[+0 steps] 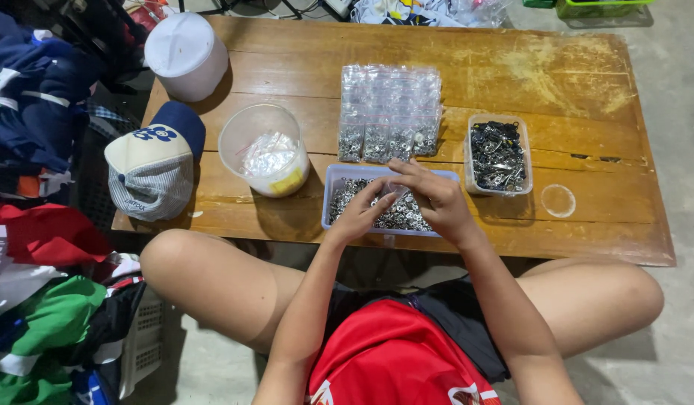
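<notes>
left hand (359, 212), right hand (433, 196), small clear bag (395, 188), tray (339, 174)

My hands pinch a clear glossy plastic bag (395, 189); at twelve o'clock, worn matt wooden table (557, 82), shiny metal rings (407, 214).

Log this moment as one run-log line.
left hand: on small bag | right hand: on small bag | below: tray of silver parts | behind: filled bags | right: tub of dark parts

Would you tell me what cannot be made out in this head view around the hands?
- Small clear bag: largely hidden by left hand and right hand.
- Silver pieces in the blue tray: too small to identify.
- Dark pieces in the clear tub: too small.
</notes>
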